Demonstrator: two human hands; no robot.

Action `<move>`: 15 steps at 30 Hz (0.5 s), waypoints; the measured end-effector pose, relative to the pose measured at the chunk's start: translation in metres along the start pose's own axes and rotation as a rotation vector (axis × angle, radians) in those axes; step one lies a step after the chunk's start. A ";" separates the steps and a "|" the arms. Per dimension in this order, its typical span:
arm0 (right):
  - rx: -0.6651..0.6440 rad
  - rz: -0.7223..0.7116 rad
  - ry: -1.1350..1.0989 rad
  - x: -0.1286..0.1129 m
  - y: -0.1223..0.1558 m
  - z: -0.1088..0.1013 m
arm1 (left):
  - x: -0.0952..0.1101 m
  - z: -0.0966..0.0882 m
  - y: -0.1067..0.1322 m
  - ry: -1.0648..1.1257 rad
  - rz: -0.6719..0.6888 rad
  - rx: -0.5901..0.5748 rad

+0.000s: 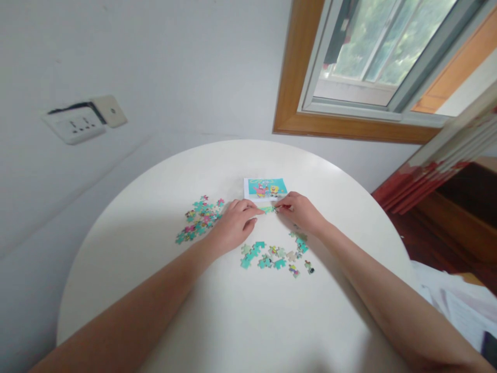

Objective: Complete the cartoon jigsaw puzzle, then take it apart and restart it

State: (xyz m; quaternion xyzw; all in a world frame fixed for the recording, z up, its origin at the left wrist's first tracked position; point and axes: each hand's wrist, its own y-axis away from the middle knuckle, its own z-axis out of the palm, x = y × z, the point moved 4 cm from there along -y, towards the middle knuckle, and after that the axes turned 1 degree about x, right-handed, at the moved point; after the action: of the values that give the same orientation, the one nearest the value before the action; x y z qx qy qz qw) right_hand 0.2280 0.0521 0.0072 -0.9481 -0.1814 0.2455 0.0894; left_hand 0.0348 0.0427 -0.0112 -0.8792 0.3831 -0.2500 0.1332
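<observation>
Both my hands rest on a round white table (155,248), meeting over a small green puzzle piece (267,210). My left hand (235,224) has its fingers curled, its fingertips pressing the piece from the left. My right hand (298,210) pinches the same piece from the right. Just behind them lies a small picture card (265,187) with cartoon figures on a teal ground. A pile of loose pieces (200,218) lies to the left of my left hand. Another scatter of teal pieces (274,255) lies in front of my hands.
A white wall with a socket plate (75,126) stands behind the table on the left. A wood-framed window (361,67) is at the upper right. Red and white curtain fabric (438,166) hangs at the right, with dark wooden flooring below it.
</observation>
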 end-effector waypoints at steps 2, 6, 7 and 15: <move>0.008 -0.018 0.007 0.001 -0.001 0.002 | 0.000 0.000 0.000 0.001 -0.002 -0.001; 0.008 -0.024 0.010 0.002 -0.001 0.006 | -0.001 0.000 0.000 -0.003 -0.012 -0.008; 0.006 -0.029 0.010 0.001 -0.001 0.006 | -0.001 0.000 0.000 -0.003 -0.014 -0.008; 0.099 -0.048 0.047 0.000 0.001 -0.010 | 0.001 -0.002 0.000 0.004 -0.007 -0.006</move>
State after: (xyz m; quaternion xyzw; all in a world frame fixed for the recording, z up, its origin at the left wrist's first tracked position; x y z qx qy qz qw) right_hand 0.2330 0.0499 0.0156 -0.9434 -0.1894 0.2297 0.1460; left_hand 0.0346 0.0421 -0.0091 -0.8804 0.3811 -0.2512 0.1289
